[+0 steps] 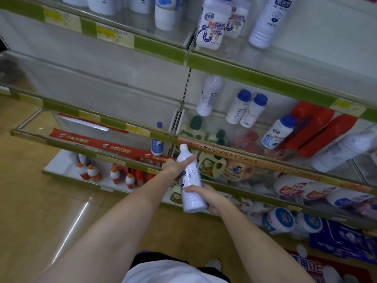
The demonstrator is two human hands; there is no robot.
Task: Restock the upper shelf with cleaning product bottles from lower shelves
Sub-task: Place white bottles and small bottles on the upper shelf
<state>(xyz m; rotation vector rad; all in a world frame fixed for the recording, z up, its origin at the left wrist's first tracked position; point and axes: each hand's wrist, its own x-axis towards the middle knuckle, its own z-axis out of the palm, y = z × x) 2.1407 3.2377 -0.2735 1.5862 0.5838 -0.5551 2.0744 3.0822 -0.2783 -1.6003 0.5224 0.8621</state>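
A tall white plastic bottle [190, 180] is held in front of the lower shelf rails, the left hand [175, 165] on its upper body and the right hand [208, 196] round its base. Above it, on the upper glass shelf [265, 58], a labelled white drain-cleaner bottle [214, 23] stands left of a slim white bottle [269, 21]. Two small blue-capped white bottles [246, 108] stand side by side on the middle shelf, to the right of the held bottle.

Tan glossy floor tiles [40, 201] lay at seven o'clock, streaked with glare; green-edged shelving [234, 67] with clear guards ran from nine to three.
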